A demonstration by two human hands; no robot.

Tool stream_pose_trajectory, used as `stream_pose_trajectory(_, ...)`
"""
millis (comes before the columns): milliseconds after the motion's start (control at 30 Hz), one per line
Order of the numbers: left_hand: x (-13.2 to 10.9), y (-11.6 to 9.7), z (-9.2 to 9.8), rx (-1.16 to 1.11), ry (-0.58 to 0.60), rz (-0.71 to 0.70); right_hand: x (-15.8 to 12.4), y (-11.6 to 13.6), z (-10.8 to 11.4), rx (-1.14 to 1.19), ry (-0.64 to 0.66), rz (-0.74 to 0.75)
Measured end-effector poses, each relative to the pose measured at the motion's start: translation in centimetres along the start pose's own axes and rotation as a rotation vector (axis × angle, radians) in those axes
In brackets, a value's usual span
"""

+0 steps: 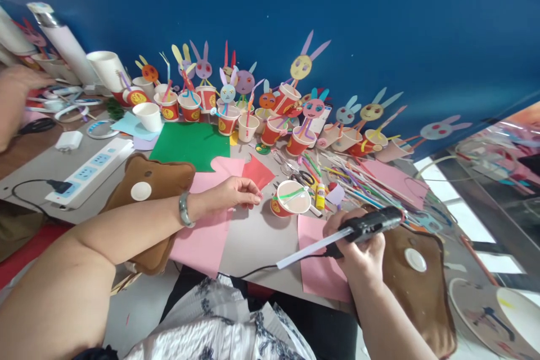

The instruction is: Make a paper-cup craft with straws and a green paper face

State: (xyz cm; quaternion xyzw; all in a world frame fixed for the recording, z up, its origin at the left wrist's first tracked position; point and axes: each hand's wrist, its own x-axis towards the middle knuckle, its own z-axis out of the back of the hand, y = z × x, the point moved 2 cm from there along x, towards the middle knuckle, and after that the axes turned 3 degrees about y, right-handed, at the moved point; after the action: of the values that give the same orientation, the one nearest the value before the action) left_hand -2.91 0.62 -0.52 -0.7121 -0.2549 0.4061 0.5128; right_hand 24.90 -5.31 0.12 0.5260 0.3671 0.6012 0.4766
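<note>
I count two brown plush pads with a white round disc each: one (pixel 147 185) near the desk's (pixel 257 236) left front edge, the other (pixel 417 270) at its right front edge. Two pink paper sheets lie at the front edge, a large one (pixel 206 236) under my left wrist and a smaller one (pixel 316 275) beside my right hand. One green paper sheet (pixel 189 143) lies further back, and one white power strip (pixel 90 171) sits by the left edge. A row of red and white paper cups with paper rabbit faces (pixel 270 107) lines the back edge; too many overlap for me to count them.

My left hand (pixel 230 194) reaches across the large pink sheet, forearm low over the desk, fingers curled together with the tips touching the paper. Just beyond it lies one red paper cup on its side (pixel 289 199), a green strip across its mouth.

My right hand (pixel 358 247) is closed around a black glue gun (pixel 371 222), held level above the front edge, a white glue stick (pixel 312 247) jutting from its back.
</note>
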Motion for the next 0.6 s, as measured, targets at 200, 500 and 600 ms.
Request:
stream_pose_trajectory(200,0.4,0.3,0.1,-0.020,-0.014,-0.011,0.4,0.3,0.6,0.159,0.005,-0.231)
stream_pose_trajectory(500,-0.1,0.2,-0.2,-0.062,0.001,0.035,0.6,2.6,0.5,0.431,0.397,-0.161)
stream_pose_trajectory(600,0.1,0.6,-0.2,-0.099,0.019,0.001,-0.2,2.4,0.5,0.280,0.469,-0.155)
